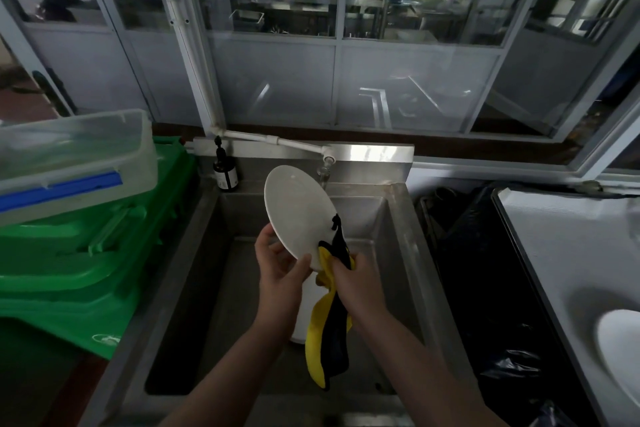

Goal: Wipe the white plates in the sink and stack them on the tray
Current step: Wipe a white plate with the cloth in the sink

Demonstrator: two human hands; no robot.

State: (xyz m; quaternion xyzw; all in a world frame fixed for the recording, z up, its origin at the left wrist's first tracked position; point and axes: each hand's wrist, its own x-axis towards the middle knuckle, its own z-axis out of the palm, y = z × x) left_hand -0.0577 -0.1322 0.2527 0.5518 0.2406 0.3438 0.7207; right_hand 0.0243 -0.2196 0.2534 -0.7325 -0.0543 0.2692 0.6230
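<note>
A white plate [298,208] is held tilted on edge above the steel sink [405,239]. My left hand [280,274] grips its lower rim, thumb on the front face. My right hand [356,282] holds a yellow and black cloth [329,333] against the plate's lower right edge; the cloth hangs down into the basin. Another white plate [304,308] lies in the sink, mostly hidden behind my hands and the cloth. At the right edge a white plate [620,343] sits on the grey tray [561,243].
A tap [327,158] sticks out over the sink's back wall, with a dark bottle [225,174] at the back left corner. Green crates [83,253] carry a clear plastic box [69,159] on the left. A black bin bag [485,288] fills the gap between sink and tray.
</note>
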